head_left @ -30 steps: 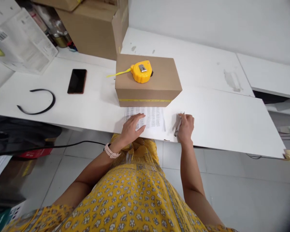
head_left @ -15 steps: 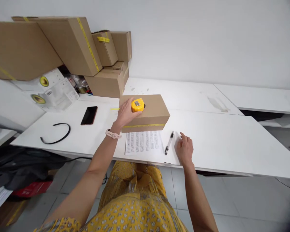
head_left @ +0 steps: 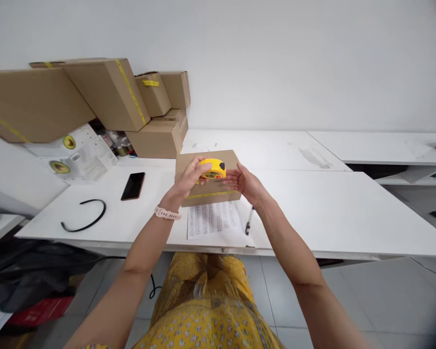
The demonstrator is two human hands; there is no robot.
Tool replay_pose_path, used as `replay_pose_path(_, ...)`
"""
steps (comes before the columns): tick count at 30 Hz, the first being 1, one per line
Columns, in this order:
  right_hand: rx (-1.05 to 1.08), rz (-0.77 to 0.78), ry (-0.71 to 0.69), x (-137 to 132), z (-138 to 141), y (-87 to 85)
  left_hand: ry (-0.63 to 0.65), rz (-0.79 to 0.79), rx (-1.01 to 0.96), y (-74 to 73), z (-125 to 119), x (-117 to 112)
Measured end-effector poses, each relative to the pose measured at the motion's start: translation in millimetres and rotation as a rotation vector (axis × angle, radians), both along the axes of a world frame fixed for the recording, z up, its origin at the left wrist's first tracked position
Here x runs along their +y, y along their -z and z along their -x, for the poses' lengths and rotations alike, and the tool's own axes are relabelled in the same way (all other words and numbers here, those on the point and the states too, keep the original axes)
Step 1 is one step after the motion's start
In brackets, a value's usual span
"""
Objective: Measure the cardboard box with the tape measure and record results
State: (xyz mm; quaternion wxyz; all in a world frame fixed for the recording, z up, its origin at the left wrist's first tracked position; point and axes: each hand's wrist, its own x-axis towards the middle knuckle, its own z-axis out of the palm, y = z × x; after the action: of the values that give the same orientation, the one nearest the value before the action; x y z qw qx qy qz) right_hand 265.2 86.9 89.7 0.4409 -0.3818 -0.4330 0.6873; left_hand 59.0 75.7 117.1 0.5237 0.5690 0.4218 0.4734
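My left hand (head_left: 191, 179) grips a yellow tape measure (head_left: 212, 167) above a brown cardboard box (head_left: 223, 155), its black button side turned to the right. Just right of the tape measure, my right hand (head_left: 247, 184) is held with its fingers apart, pointing toward it and holding nothing. The box, with a yellow tape strip along its front, rests on the white table. Under its front edge lies a printed sheet (head_left: 212, 220) covered with rows of small marks. A pen (head_left: 249, 222) lies right of the sheet, partly hidden by my right wrist.
To the left lie a phone (head_left: 133, 186) and a black headband-like loop (head_left: 103, 208). Stacked cardboard boxes (head_left: 105, 92) and a white carton with avocado pictures (head_left: 83, 155) stand at the back left. The table's front edge (head_left: 330, 253) runs close to me.
My right hand has risen from the table beside the pen to near the tape measure. My left hand has turned the tape measure upright above the box. The view has tilted slightly up.
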Motion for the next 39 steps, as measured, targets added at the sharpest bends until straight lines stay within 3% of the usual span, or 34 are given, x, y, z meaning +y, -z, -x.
replay_pose_path(4,-0.039,0.029,0.018,9,6,-4.9,-0.03,0.017,-0.053,0.5,16,-3)
replay_pose_path(7,-0.033,-0.037,0.144,28,-5,-8.8,-0.075,-0.013,-0.085,-3.1,37,-2)
replay_pose_path(10,-0.119,-0.117,0.298,58,-27,-7.2,-0.204,-0.027,-0.061,-3.8,72,7)
replay_pose_path(14,-0.374,-0.026,0.422,93,-51,13.2,-0.341,0.051,0.016,6.9,129,23)
replay_pose_path(19,-0.503,-0.011,0.415,105,-43,42.0,-0.341,0.134,0.045,21.5,171,28)
replay_pose_path(25,-0.607,-0.034,0.396,102,-25,48.0,-0.315,0.175,0.027,30.5,171,32)
replay_pose_path(39,-0.659,0.008,0.356,105,-24,55.2,-0.25,0.156,0.028,40.0,167,38)
